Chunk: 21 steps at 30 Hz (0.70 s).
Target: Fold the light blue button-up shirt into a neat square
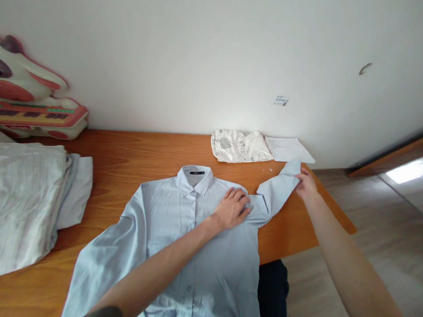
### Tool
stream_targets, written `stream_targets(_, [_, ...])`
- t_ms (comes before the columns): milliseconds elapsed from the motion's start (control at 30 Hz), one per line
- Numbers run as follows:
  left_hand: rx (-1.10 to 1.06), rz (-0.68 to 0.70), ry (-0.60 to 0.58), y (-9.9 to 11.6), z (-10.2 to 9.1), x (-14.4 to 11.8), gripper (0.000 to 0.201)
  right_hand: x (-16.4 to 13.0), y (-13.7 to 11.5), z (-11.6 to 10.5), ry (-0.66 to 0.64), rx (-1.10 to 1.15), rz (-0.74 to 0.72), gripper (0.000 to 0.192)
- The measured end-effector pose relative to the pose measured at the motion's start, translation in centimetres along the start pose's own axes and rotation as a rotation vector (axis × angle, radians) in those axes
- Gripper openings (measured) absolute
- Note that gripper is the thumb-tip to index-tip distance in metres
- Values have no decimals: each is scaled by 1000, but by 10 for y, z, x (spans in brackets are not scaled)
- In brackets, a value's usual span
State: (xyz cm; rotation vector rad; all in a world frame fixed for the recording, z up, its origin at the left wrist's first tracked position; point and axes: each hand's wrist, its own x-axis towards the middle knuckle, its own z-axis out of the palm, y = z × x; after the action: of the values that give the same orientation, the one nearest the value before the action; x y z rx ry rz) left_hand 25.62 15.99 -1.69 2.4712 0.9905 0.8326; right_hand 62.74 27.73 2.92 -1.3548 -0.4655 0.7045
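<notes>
A light blue button-up shirt (171, 209) lies front side up on the wooden table, its collar toward the wall. My left hand (232, 208) rests on the shirt near the shoulder seam on the right, fingers spread and palm down. At the far right, my right hand (307, 183) pinches the cuff end of a sleeve (276, 192). That sleeve is bent upward and outward, with folds near the shoulder. The other sleeve (107, 248) hangs down along the left side of the shirt.
Folded pale cloth (16, 203) lies at the left of the table (132, 146). Behind it stands a toy keyboard (33, 114) shaped like an animal. A patterned white cloth (241, 146) and white paper (290, 149) sit by the wall. Something dark (272, 298) is below the table's front edge.
</notes>
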Motion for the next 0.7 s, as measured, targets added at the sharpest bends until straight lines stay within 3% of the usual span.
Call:
stream_targets(67, [-1,5,5,-1,1,0,33,-14,-21,-38,87,3,-35,44])
stream_targets(167, [-5,6,11,-2,2,-1,32,-56,-33,-118,202,29,-116,44])
stream_targets(300, [-14,8,18,-3,3,-1,35,-131,-4,-240,281,69,-141,45])
stream_targets(400, [-12,11,18,-4,5,-1,37,-188,29,-307,301,40,-125,48])
stream_targets(467, [-12,11,19,-4,6,-2,39,-220,44,-329,300,20,-102,43])
stream_targets(533, [-13,3,22,-5,6,-2,40,-244,50,-337,319,23,-78,36])
stream_targets(700, [-16,-24,36,-5,7,-2,42,-268,24,-331,371,-25,-138,27])
